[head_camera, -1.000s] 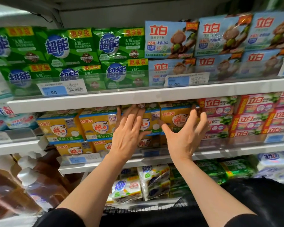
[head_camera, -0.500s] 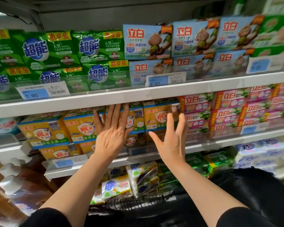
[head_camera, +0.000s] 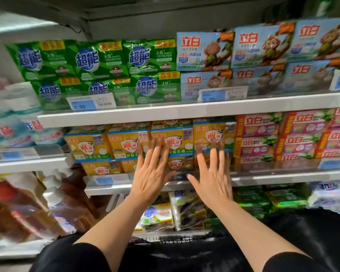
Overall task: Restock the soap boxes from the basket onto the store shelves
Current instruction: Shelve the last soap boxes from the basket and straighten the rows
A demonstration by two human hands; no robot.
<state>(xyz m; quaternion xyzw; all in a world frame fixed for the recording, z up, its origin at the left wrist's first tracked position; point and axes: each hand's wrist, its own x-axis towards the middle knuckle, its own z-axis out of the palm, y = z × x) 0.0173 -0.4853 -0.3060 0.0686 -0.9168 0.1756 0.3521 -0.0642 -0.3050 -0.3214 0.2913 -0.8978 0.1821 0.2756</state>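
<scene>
left hand [head_camera: 152,174]: fingers straight and spread, palm toward the shelf, nothing gripped; fingertips lie over the yellow soap boxes [head_camera: 171,142], and motion blur hides whether they touch.
right hand [head_camera: 214,179]: also flat and spread, thumb out toward 9 o'clock, holding nothing; its blurred fingertips reach the box at the right end of the yellow row.
yellow soap boxes: rectangular packs with glossy printed faces, a blue band along the top and a red-and-white shield logo; they stand in a row on the middle shelf [head_camera: 283,176], printed fronts facing out, long axis running 9 to 3 o'clock, a second layer underneath.
middle shelf: white, smooth front edge with a clear plastic price strip; the lower layer of boxes is partly hidden behind it and the hands.
green packs [head_camera: 98,61]: shiny crinkled film, stacked two high on the upper shelf at 11 o'clock.
light blue packs [head_camera: 204,52]: film-wrapped, at 1 o'clock beside the green ones.
pink and red boxes [head_camera: 259,138]: just beside the yellow row, toward 3 o'clock.
price label [head_camera: 90,103]: reads 7.90; the label further right is blurred.
bottles [head_camera: 63,209]: amber, white caps, at 8 o'clock, smeared by blur.
basket [head_camera: 165,237]: only a dark mesh rim shows at 6 o'clock; contents cannot be made out.
</scene>
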